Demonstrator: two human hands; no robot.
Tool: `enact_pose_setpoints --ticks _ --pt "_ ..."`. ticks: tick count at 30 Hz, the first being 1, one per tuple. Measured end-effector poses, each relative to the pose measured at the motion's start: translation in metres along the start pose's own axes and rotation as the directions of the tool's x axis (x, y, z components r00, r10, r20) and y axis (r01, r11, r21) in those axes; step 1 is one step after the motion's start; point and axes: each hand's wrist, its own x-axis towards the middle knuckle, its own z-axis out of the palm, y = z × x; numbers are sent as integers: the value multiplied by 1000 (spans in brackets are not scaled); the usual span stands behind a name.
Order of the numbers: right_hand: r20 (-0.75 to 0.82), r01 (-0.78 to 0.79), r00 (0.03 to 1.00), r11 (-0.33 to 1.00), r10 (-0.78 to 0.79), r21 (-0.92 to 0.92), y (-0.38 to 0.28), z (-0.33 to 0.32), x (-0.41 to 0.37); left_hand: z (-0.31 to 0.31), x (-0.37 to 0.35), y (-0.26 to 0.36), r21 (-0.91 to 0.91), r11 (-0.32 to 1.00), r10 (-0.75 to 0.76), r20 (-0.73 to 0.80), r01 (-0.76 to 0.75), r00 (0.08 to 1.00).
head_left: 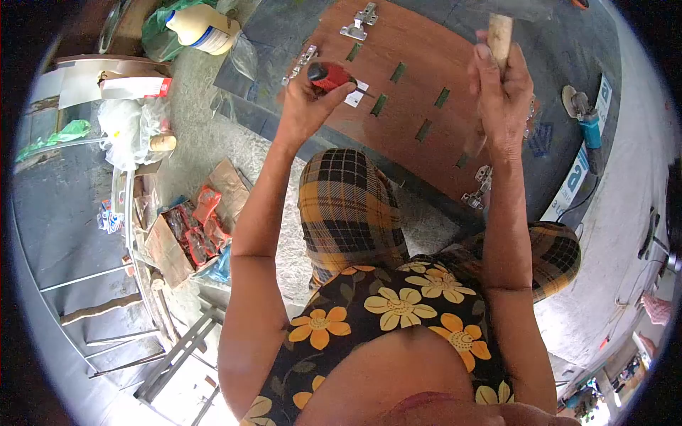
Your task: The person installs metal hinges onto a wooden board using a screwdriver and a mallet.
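My left hand [305, 110] is closed round a red and black screwdriver [332, 77], whose thin shaft points right over the brown wooden panel [412, 53]. Under the shaft lies a small white paper [355, 94]. My right hand [504, 96] grips a light wooden handle [500, 41], raised above the panel's right part; the tool's head is blurred at the top edge. Several dark green slots mark the panel. Metal hinges sit along its edges, one at the top [359, 23], one at the left [301, 65] and one at the lower right [477, 188].
A teal and grey power tool [588, 126] lies at the right with its cord. At the upper left is a cream bottle [206, 30]. An open cardboard box [168, 245] with red packets stands at the left, near a metal frame [174, 355]. My bent knees are below the panel.
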Motion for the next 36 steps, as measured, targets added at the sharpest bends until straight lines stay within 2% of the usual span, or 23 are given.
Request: enact_pose_setpoints --ticks 1,4,7,10,13,16,19,22,24,26,28,31,34,36 --pt "34 24 999 999 -22 -49 -1 -1 2 2 -3 -3 -34 999 -12 -11 11 1000" --pt "113 138 989 888 -98 -438 -12 -5 2 3 -7 -8 125 991 -49 77 39 996" --pt "140 115 987 941 -74 -318 0 3 -6 11 -8 10 257 966 -62 97 36 993" --pt "148 93 987 961 -55 -260 0 5 -12 17 -5 0 129 992 -20 84 9 996" --pt "148 105 987 958 -67 -266 -2 3 -12 20 -3 1 169 986 -14 93 -2 996" --pt "124 60 992 968 -30 -243 -5 0 -12 21 -4 3 197 980 -69 127 43 990" --pt "118 36 993 971 -8 -236 -4 -4 -11 24 -4 -4 158 987 -36 121 16 992" --pt "134 76 990 973 -47 -218 2 -7 -10 22 -2 -6 242 970 -56 198 6 979" --pt "167 111 983 970 -76 -214 4 -8 -10 22 1 3 264 954 76 243 -142 967" --pt "189 56 982 978 -17 -201 -1 -8 -12 23 3 7 272 933 156 277 -234 948" --pt "196 -89 973 981 123 -174 -13 -8 -15 25 3 7 273 923 187 297 -271 936" --pt "187 -30 981 985 61 -167 -10 -6 -15 24 3 11 328 890 201 341 -317 918" --pt "224 62 975 980 -18 -191 -8 -9 -13 24 2 9 370 881 168 337 -294 926" --pt "247 88 968 972 -32 -218 -10 -13 -12 24 2 11 366 870 213 327 -331 921"
